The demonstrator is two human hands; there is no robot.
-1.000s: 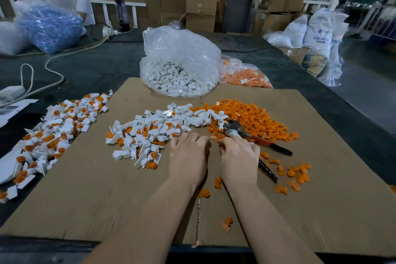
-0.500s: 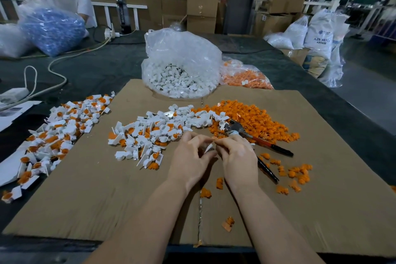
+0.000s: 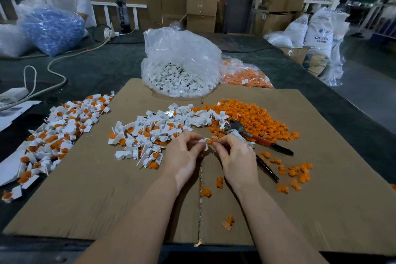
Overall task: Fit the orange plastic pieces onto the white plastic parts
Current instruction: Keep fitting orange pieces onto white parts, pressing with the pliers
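Note:
My left hand pinches a small white plastic part just above the cardboard sheet. My right hand pinches an orange piece against that part, fingertips of both hands meeting. Behind my hands lies a mixed heap of white parts with orange pieces. A pile of loose orange pieces spreads to the right of it. A second heap of white parts with orange pieces in them lies off the cardboard's left edge.
Red-handled pliers lie right of my right hand. A clear bag of white parts and a bag of orange pieces stand behind. Stray orange pieces dot the cardboard. A person sits far left by a blue bag; cables cross the table.
Both hands lifted off the cardboard and came together. The left now holds a white part, the right an orange piece, pressed together between the fingertips.

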